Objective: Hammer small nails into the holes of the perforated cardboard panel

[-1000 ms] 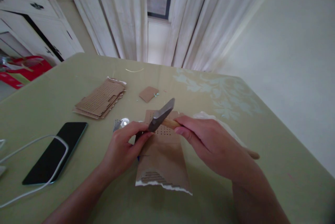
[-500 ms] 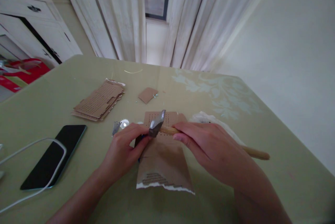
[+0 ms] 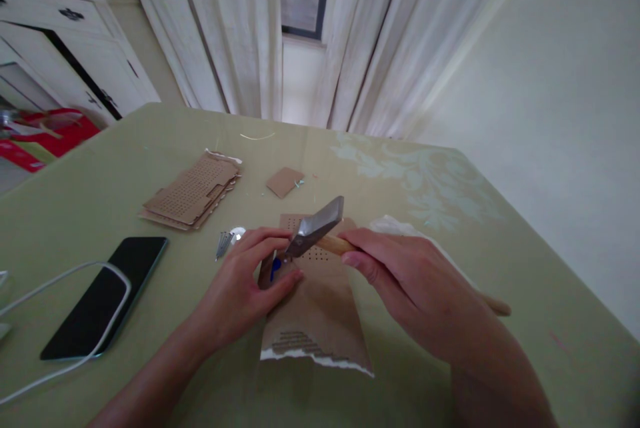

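My right hand [image 3: 415, 281] is closed around the wooden handle of a hammer [image 3: 316, 225]. The hammer's metal head is tilted, its lower face close to a small shiny point, perhaps a nail head, on the cardboard. Thumb and fingers apart, my left hand [image 3: 245, 281] rests on the left side of a perforated brown cardboard piece [image 3: 320, 301] with a torn near edge. Between that thumb and forefinger a blue mark [image 3: 275, 269] shows on the cardboard. Several loose nails [image 3: 225, 244] lie just beyond my left hand, beside a white round piece [image 3: 239, 233].
A stack of perforated cardboard [image 3: 193, 191] lies at the far left, with a small cardboard square [image 3: 285, 182] right of it. A black phone [image 3: 103, 301] and a white cable [image 3: 95, 341] are at the left. White crumpled plastic [image 3: 393, 224] lies behind my right hand.
The hammer head has lifted and tilted to the right. My left thumb and fingers have spread apart, showing the blue mark between them. The view has shifted slightly.
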`<move>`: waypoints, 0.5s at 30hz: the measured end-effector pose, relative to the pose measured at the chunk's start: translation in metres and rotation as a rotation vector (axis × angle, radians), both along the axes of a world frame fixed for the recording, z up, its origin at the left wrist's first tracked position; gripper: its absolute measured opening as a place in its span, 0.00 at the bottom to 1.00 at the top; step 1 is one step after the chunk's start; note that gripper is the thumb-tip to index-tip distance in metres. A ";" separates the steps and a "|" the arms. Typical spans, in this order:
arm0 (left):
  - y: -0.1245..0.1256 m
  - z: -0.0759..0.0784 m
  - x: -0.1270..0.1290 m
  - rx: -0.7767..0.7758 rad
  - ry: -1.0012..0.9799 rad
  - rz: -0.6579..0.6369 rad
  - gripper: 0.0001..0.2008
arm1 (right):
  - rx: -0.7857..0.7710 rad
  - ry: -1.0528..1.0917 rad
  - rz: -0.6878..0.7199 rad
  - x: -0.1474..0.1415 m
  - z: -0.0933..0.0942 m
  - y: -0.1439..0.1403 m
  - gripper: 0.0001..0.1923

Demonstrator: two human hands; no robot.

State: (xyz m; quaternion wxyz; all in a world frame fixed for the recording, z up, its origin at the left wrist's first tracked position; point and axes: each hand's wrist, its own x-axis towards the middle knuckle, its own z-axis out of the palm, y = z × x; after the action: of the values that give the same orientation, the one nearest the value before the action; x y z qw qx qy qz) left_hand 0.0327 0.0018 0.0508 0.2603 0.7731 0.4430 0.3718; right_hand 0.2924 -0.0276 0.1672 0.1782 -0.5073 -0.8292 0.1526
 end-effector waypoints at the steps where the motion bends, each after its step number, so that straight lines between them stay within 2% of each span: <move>1: 0.000 -0.001 0.000 -0.002 0.007 -0.001 0.13 | -0.006 -0.012 0.000 -0.001 -0.001 0.000 0.18; 6: 0.001 -0.002 0.001 -0.005 -0.001 -0.009 0.17 | -0.055 -0.166 0.034 -0.006 -0.010 0.001 0.16; 12: 0.001 -0.002 0.000 0.013 0.011 0.002 0.18 | -0.023 -0.044 0.001 -0.006 -0.007 0.002 0.17; 15: 0.000 -0.003 0.000 0.003 -0.004 -0.005 0.19 | -0.107 -0.140 0.040 -0.010 -0.012 0.006 0.17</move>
State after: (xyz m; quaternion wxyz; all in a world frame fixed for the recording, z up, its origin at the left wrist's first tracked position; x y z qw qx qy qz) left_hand 0.0327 0.0019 0.0478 0.2606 0.7739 0.4402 0.3733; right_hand 0.2824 -0.0214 0.1554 0.0895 -0.5089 -0.8403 0.1642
